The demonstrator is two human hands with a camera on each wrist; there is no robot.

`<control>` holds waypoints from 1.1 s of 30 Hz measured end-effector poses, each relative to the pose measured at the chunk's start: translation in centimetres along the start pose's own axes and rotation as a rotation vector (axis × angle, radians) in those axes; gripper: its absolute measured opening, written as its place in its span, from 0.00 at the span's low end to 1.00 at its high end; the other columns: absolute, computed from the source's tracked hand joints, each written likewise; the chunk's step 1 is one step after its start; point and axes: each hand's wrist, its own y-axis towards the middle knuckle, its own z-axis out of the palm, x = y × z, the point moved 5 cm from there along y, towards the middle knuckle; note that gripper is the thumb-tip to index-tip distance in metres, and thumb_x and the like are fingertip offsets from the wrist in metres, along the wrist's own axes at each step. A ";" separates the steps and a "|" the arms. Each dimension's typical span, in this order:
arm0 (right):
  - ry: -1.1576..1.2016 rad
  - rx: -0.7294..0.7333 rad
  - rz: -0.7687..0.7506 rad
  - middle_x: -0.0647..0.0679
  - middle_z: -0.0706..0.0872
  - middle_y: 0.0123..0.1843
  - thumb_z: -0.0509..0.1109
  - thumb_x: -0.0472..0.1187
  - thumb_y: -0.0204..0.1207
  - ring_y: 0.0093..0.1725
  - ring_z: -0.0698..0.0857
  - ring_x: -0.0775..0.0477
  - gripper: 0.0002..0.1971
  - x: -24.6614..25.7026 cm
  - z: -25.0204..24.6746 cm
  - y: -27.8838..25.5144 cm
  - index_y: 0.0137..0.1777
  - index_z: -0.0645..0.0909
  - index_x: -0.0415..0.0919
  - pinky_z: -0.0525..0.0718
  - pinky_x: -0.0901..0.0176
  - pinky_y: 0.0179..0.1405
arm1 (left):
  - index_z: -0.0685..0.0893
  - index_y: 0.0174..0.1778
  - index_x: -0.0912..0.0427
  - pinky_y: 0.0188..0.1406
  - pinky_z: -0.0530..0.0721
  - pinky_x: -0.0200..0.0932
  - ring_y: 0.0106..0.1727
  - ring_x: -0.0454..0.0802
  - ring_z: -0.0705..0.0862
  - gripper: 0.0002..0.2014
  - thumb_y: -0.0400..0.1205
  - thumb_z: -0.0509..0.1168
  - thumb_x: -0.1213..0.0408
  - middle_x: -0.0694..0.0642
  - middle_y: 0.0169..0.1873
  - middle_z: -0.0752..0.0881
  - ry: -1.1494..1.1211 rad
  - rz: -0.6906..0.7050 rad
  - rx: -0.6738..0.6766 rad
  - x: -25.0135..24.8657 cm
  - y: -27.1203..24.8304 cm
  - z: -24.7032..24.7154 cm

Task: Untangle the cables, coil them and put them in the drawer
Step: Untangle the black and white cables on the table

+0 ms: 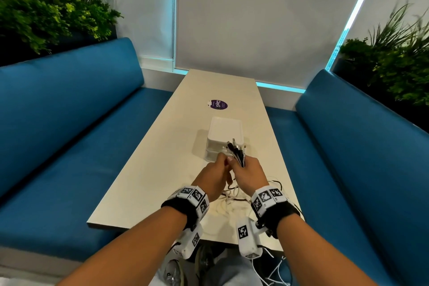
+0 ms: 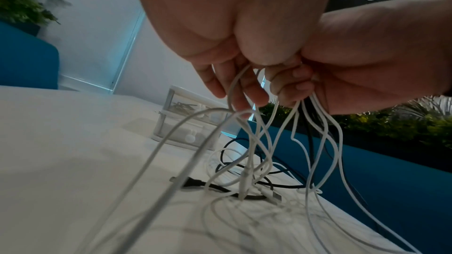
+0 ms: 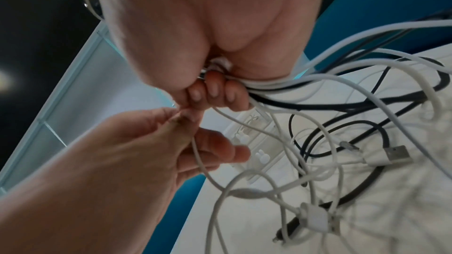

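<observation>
Gripping cables (image 1: 237, 151) (right hand (image 1: 248, 173))

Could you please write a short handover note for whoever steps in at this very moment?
Right hand: grips the bunched cable ends, plugs pointing up.
Left hand: pinches one white cable beside that grip.
The rest of the cables lie tangled on the table, in front of the small drawer unit.
Done: ends gathered.
Left: untangle, coil, put everything in the drawer.
</observation>
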 end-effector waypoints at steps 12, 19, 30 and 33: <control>-0.099 -0.151 0.185 0.43 0.87 0.42 0.55 0.48 0.87 0.44 0.85 0.38 0.17 -5.0 -2.4 0.6 0.50 0.82 0.38 0.81 0.49 0.43 | 0.81 0.50 0.54 0.44 0.81 0.50 0.43 0.58 0.83 0.12 0.90 0.55 0.54 0.57 0.42 0.86 0.311 -0.055 0.226 4.2 -1.6 0.0; 0.460 0.115 0.169 0.42 0.78 0.30 0.55 0.42 0.89 0.26 0.78 0.45 0.14 -0.4 -0.7 -0.6 0.45 0.76 0.37 0.82 0.56 0.26 | 0.80 0.55 0.60 0.40 0.77 0.50 0.43 0.63 0.83 0.09 0.89 0.55 0.63 0.64 0.45 0.86 0.428 0.027 0.357 1.7 -1.8 3.9; -0.570 0.131 0.121 0.36 0.87 0.52 0.55 0.47 0.86 0.50 0.84 0.34 0.18 -3.9 -3.3 -1.4 0.57 0.82 0.36 0.75 0.54 0.41 | 0.80 0.56 0.57 0.44 0.65 0.47 0.46 0.62 0.82 0.15 0.91 0.52 0.52 0.54 0.37 0.83 0.676 0.067 0.374 3.4 -1.8 -0.1; -0.464 0.157 0.055 0.37 0.86 0.47 0.55 0.47 0.86 0.45 0.84 0.36 0.17 -3.0 -2.1 -1.9 0.54 0.82 0.37 0.79 0.52 0.39 | 0.78 0.54 0.56 0.43 0.68 0.49 0.46 0.63 0.80 0.16 0.91 0.49 0.50 0.52 0.30 0.77 0.665 0.049 0.344 3.4 -2.1 0.8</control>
